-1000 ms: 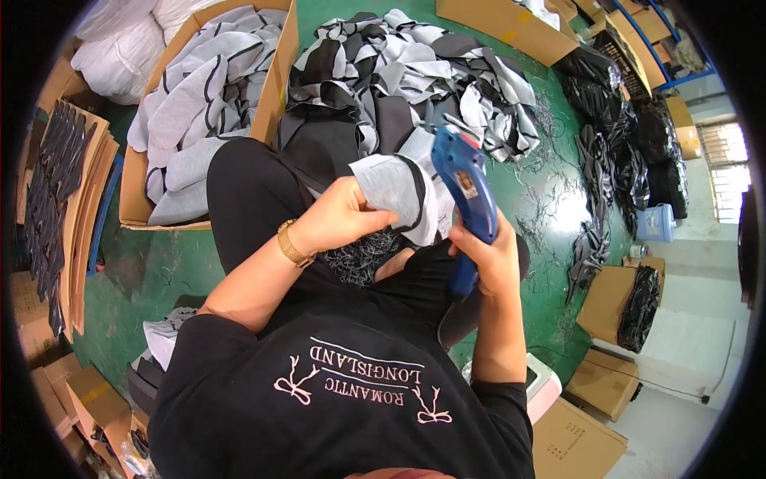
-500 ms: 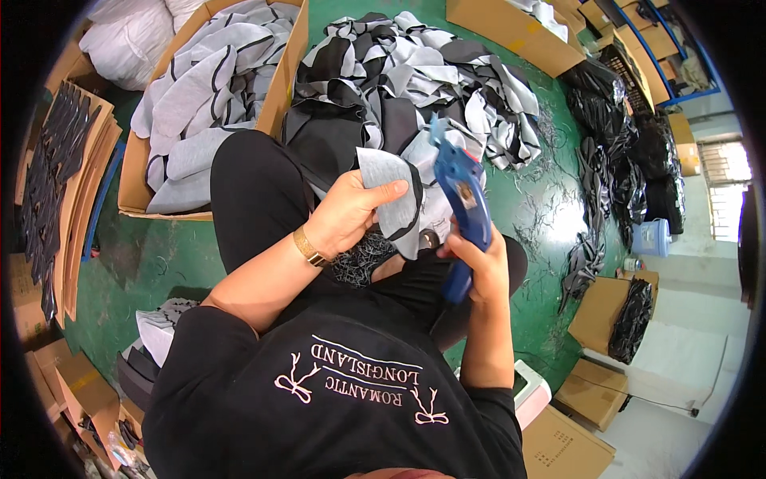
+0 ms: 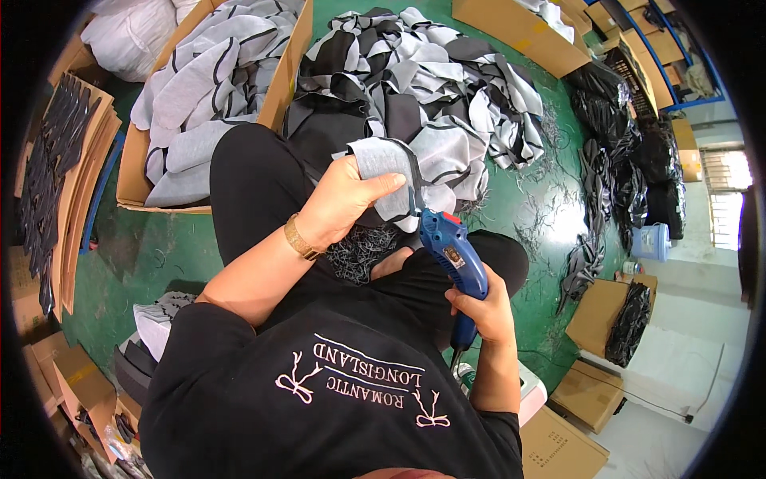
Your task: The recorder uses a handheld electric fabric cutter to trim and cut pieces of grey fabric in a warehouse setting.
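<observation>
My left hand (image 3: 341, 199) pinches a grey fabric piece (image 3: 384, 164) with a dark edging strip, thumb on top. In my right hand (image 3: 484, 307) is a blue electric fabric cutter (image 3: 455, 251) with a red switch, the fingers wrapped round its handle. The cutter's head touches or nearly touches the dark strip along the fabric's right edge; I cannot tell exactly which. A cord runs from the handle's lower end. Below the fabric, between my legs, lies a heap of thin dark trimmings (image 3: 359, 254).
A large pile of grey and black fabric pieces (image 3: 423, 68) lies on the green floor ahead. Left of it stands a cardboard box (image 3: 294, 68) full of similar pieces. Black plastic bags (image 3: 602, 100) line the right side, and a pale blue bucket (image 3: 652, 239) stands near them.
The cutter has come down and left to the fabric's right edge, with its head now at the dark strip. My left hand has shifted slightly, and the fabric has turned.
</observation>
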{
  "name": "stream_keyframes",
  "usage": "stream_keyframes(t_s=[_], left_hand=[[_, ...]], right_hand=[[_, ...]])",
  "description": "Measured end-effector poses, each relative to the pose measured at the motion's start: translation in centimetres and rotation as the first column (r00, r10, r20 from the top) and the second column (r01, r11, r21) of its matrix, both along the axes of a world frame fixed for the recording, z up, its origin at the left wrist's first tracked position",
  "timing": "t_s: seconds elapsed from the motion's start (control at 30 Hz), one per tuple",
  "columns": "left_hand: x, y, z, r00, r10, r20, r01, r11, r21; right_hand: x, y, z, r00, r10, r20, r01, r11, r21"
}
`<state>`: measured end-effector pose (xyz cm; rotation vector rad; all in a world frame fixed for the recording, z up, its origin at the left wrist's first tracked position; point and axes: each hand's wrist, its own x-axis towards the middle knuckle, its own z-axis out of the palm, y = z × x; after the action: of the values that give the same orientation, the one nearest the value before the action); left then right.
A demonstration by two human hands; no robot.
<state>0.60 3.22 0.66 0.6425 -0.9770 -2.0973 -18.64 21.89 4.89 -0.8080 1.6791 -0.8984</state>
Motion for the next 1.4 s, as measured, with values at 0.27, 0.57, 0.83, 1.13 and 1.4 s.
stream_keyframes(t_s=[0.27,0.57,0.83,1.13,1.4], left_hand=[[0.2,0.6,0.2,0.997,-0.062,0.042,0.065,0.995,-0.079],[0.3,0.4,0.4,0.991,-0.058,-0.117,0.075,0.987,0.146],[0.5,-0.1,-1.3,0.972,-0.118,-0.206,0.151,0.976,0.156],[0.8,0.2,-0.9,0.962,-0.210,-0.176,0.233,0.964,0.127],[0.7,0.7,-0.6,0.959,-0.249,-0.132,0.262,0.961,0.089]], right_hand=[[0.5,-2.2,0.3,0.996,-0.031,0.088,0.040,0.994,-0.099],[-0.2,-2.7,-0.6,0.937,-0.048,0.345,0.103,0.984,-0.145],[-0.5,-0.4,-2.8,0.792,0.010,0.610,-0.021,1.000,0.010],[-0.5,-0.2,-3.4,0.735,0.000,0.679,-0.031,0.999,0.034],[0.3,-0.7,-3.8,0.700,-0.018,0.714,0.015,1.000,0.011]])
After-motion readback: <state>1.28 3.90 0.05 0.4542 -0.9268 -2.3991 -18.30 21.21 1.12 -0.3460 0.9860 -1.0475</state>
